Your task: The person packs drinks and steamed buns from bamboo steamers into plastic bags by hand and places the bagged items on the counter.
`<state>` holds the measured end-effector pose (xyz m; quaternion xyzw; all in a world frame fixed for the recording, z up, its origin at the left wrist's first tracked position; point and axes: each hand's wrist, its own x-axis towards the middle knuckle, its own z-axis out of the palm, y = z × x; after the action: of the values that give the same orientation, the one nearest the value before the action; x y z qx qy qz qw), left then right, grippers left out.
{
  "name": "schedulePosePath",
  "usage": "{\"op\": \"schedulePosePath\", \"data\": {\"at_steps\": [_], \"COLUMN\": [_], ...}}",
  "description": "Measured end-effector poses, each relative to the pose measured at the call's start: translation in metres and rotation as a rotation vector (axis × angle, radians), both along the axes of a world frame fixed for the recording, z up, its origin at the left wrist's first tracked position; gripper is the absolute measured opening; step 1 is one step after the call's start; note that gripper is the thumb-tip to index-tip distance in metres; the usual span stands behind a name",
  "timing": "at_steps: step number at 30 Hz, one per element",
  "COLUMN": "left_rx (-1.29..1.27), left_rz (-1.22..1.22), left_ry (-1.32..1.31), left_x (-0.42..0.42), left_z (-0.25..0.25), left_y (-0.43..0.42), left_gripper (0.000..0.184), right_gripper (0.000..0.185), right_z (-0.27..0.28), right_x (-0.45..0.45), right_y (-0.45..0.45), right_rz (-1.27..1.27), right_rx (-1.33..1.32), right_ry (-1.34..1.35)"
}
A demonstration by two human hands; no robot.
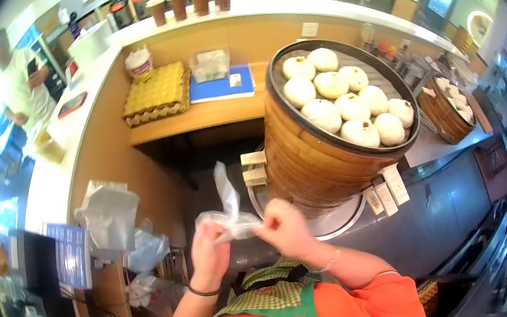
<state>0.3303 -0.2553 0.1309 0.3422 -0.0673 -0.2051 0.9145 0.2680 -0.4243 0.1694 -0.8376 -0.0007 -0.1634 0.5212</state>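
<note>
A thin clear plastic bag [228,210] is stretched between my two hands in front of my apron. My left hand [210,253] pinches its near left side, with the fingertips partly covered by the film. My right hand [286,228] is closed on the bag's right end. Just beyond them rises a tall stack of bamboo steamers [324,162], standing on a round metal base. Its top tier is uncovered and holds several white steamed buns [331,85].
Left of the steamers, a wooden shelf holds yellow egg trays [157,93], a clear container [210,65] and a blue folder [224,84]. Several lidded cups [199,0] line the counter. Hanging bags [108,216] are at lower left. Another steamer [445,111] sits right. A person [24,81] stands across the counter.
</note>
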Motion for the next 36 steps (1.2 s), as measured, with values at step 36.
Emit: {"op": "schedulePosePath", "data": {"at_steps": [36], "left_rx": [0.946], "left_rz": [0.021], "left_ry": [-1.844], "left_x": [0.003], "left_z": [0.148], "left_y": [-0.174], "left_gripper": [0.033], "right_gripper": [0.038], "right_z": [0.16], "right_x": [0.133], "right_y": [-0.234], "right_rz": [0.527], "right_rx": [-0.343], "right_ry": [0.535]}}
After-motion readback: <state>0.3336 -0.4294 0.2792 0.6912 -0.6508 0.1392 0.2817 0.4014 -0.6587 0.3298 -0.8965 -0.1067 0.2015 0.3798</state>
